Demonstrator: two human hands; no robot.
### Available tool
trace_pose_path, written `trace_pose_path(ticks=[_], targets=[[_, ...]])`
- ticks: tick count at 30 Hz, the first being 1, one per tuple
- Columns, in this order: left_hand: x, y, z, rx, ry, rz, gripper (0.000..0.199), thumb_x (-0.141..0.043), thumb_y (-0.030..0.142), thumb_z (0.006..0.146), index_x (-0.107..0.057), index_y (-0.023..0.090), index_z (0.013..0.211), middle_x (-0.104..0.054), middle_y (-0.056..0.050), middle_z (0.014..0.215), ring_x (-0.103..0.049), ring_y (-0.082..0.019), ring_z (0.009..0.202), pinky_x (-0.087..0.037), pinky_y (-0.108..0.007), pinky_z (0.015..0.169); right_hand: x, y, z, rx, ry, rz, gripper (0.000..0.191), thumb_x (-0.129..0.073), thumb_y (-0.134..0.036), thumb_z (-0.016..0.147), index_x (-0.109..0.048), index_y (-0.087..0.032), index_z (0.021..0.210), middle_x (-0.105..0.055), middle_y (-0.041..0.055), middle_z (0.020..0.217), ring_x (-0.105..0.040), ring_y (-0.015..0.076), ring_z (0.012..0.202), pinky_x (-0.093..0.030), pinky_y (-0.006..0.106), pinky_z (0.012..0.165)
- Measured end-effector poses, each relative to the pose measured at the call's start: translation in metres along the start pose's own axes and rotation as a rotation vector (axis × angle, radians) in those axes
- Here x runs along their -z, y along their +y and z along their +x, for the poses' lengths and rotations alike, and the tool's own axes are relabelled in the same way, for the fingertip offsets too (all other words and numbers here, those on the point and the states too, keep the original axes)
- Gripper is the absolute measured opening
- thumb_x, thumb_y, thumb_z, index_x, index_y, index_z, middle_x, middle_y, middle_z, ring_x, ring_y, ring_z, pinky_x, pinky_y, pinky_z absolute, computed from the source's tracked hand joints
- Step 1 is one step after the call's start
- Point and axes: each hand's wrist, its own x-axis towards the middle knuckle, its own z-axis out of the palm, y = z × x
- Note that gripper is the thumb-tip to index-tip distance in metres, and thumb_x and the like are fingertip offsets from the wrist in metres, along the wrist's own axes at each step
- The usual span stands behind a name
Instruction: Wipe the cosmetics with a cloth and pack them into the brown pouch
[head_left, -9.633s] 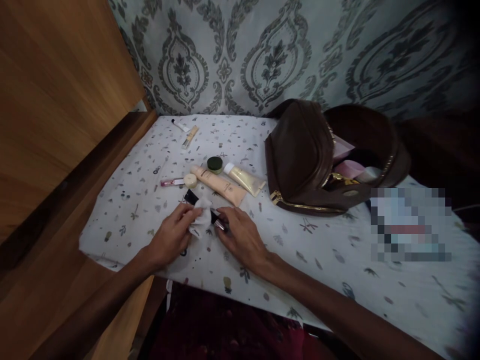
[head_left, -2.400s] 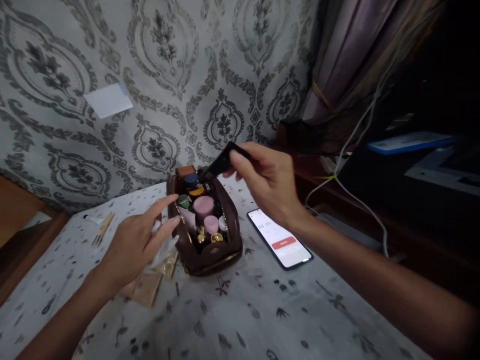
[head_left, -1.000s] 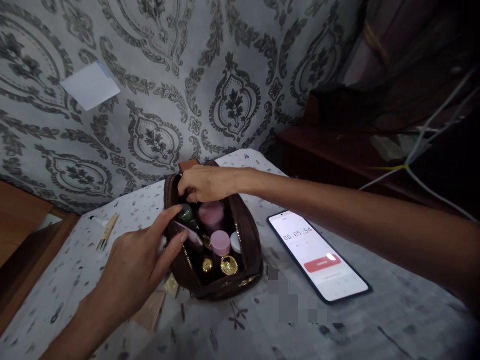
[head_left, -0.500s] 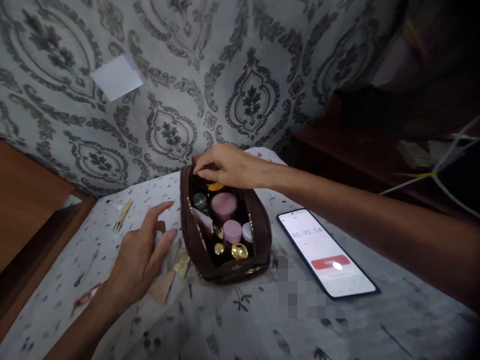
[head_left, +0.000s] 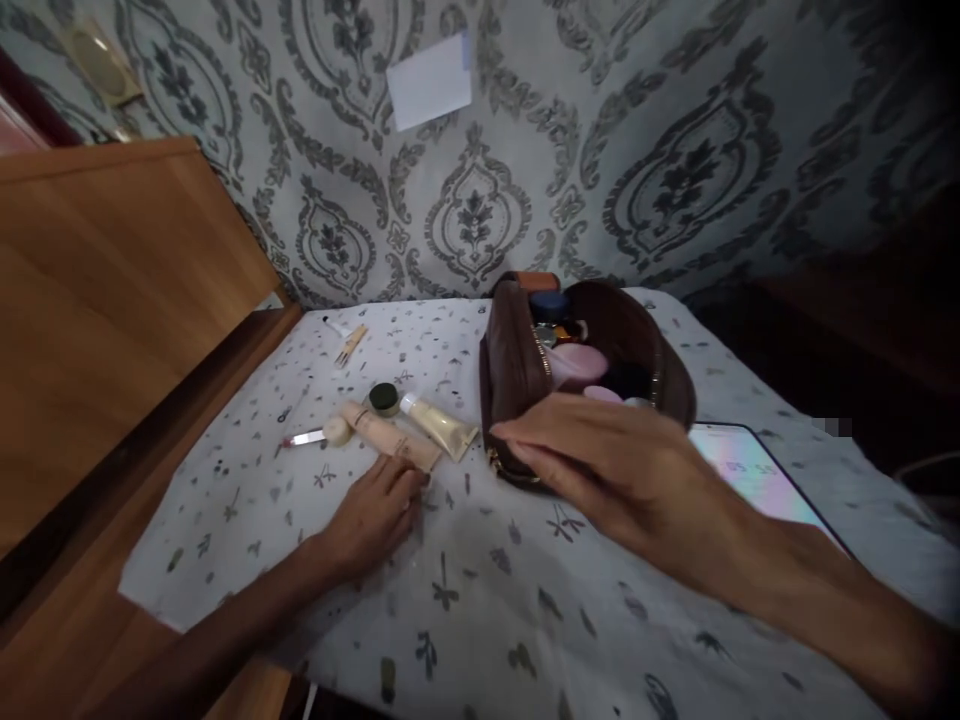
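Note:
A brown zippered bag (head_left: 517, 365) stands open, holding a pink jar (head_left: 579, 362), a dark blue lid (head_left: 549, 305) and other containers. My right hand (head_left: 607, 460) is at the bag's near edge, thumb and fingers pressed together around something I cannot make out. My left hand (head_left: 379, 510) rests on the cloth, fingers bent at the lower end of a beige tube (head_left: 390, 435); whether they grip it is unclear. Beside that tube lie a cream-gold tube (head_left: 441, 425), a dark-lidded small jar (head_left: 383, 399), a round pale item (head_left: 337, 431) and a slim clear stick (head_left: 306, 438).
A phone with a lit screen (head_left: 761, 475) lies right of the bag, partly behind my right forearm. Near the wall are a small yellowish item (head_left: 351, 346) and a white tube (head_left: 337, 325). Wooden furniture (head_left: 135, 300) borders the left side of the patterned cloth (head_left: 450, 640).
The view has swung left. My right hand has come from the bag's far end to its near edge. My left hand has lowered from beside the bag to the beige tube.

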Motion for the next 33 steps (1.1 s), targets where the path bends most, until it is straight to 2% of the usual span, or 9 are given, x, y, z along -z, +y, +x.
trace_pose_path(ticks=[4, 7, 8, 12, 16, 19, 23, 27, 33], targets=[[0.009, -0.019, -0.016, -0.032, -0.06, -0.086, 0.046, -0.02, 0.007, 0.092, -0.064, 0.018, 0.102, -0.066, 0.0, 0.103, -0.066, -0.017, 0.1, -0.056, -0.027, 0.087, -0.049, -0.01, -0.007, -0.113, -0.149, 0.073, 0.024, -0.049, -0.021, 0.097, -0.072, -0.019, 0.1, -0.073, 0.0074, 0.088, -0.069, 0.017, 0.078, -0.055, 0.028, 0.07], [0.005, -0.061, -0.016, 0.022, 0.014, -0.183, 0.035, -0.032, 0.01, 0.088, -0.065, 0.019, 0.096, -0.068, -0.001, 0.093, -0.068, -0.017, 0.091, -0.058, -0.029, 0.08, -0.095, -0.005, -0.01, -0.201, -0.216, 0.086, 0.023, -0.049, -0.019, 0.096, -0.072, -0.018, 0.099, -0.074, 0.0071, 0.094, -0.07, 0.018, 0.083, -0.057, 0.032, 0.076], [0.005, -0.08, -0.012, 0.121, 0.107, -0.19, 0.032, -0.035, 0.011, 0.087, -0.065, 0.019, 0.095, -0.069, -0.002, 0.095, -0.068, -0.018, 0.094, -0.057, -0.03, 0.083, -0.11, -0.002, -0.01, -0.197, -0.195, 0.073, 0.022, -0.05, -0.018, 0.095, -0.071, -0.018, 0.099, -0.074, 0.0074, 0.095, -0.07, 0.0187, 0.086, -0.057, 0.033, 0.078], [0.012, -0.162, 0.03, 0.506, 0.176, -0.116, 0.035, -0.043, 0.014, 0.086, -0.059, 0.015, 0.116, -0.071, -0.006, 0.1, -0.067, -0.019, 0.082, -0.054, -0.032, 0.082, -0.161, 0.004, -0.005, -0.093, -0.058, -0.068, 0.018, -0.053, -0.012, 0.091, -0.07, -0.016, 0.091, -0.07, 0.0127, 0.106, -0.065, 0.0247, 0.101, -0.057, 0.041, 0.087], [0.012, -0.227, 0.078, 0.671, 0.155, -0.082, 0.031, -0.043, 0.027, 0.092, -0.062, 0.014, 0.112, -0.071, -0.011, 0.101, -0.066, -0.025, 0.095, -0.049, -0.034, 0.083, -0.188, -0.004, 0.003, -0.09, -0.023, -0.127, 0.018, -0.052, -0.009, 0.091, -0.068, -0.017, 0.094, -0.068, 0.0129, 0.112, -0.061, 0.0267, 0.107, -0.056, 0.047, 0.091], [-0.004, -0.254, 0.099, 0.761, 0.06, -0.083, 0.035, -0.055, 0.043, 0.088, -0.064, 0.014, 0.105, -0.07, -0.016, 0.108, -0.064, -0.031, 0.102, -0.048, -0.036, 0.082, -0.197, -0.011, 0.003, -0.081, -0.004, -0.111, 0.02, -0.05, -0.008, 0.092, -0.067, -0.016, 0.101, -0.067, 0.0143, 0.114, -0.061, 0.0257, 0.109, -0.056, 0.046, 0.092], [-0.023, -0.271, 0.106, 0.785, -0.031, -0.1, 0.031, -0.064, 0.036, 0.081, -0.064, 0.017, 0.105, -0.068, -0.014, 0.116, -0.063, -0.03, 0.106, -0.046, -0.033, 0.082, -0.203, -0.013, -0.004, -0.098, 0.018, -0.087, 0.022, -0.049, -0.01, 0.094, -0.066, -0.017, 0.105, -0.067, 0.0139, 0.115, -0.061, 0.0249, 0.11, -0.057, 0.045, 0.092], [-0.016, -0.276, 0.1, 0.733, -0.041, -0.157, 0.025, -0.06, 0.03, 0.083, -0.065, 0.015, 0.101, -0.069, -0.012, 0.104, -0.063, -0.027, 0.098, -0.044, -0.03, 0.074, -0.205, -0.011, -0.009, -0.14, 0.081, -0.035, 0.022, -0.05, -0.012, 0.094, -0.067, -0.02, 0.107, -0.069, 0.0132, 0.113, -0.063, 0.0238, 0.109, -0.058, 0.042, 0.09], [0.016, -0.235, 0.038, 0.477, -0.019, -0.329, 0.028, -0.053, 0.041, 0.089, -0.063, 0.017, 0.099, -0.064, 0.0, 0.083, -0.058, -0.017, 0.076, -0.041, -0.023, 0.064, -0.203, -0.009, -0.012, -0.442, 0.226, 0.15, 0.025, -0.052, -0.028, 0.096, -0.066, -0.021, 0.116, -0.069, 0.0118, 0.114, -0.067, 0.0233, 0.104, -0.057, 0.04, 0.09]])
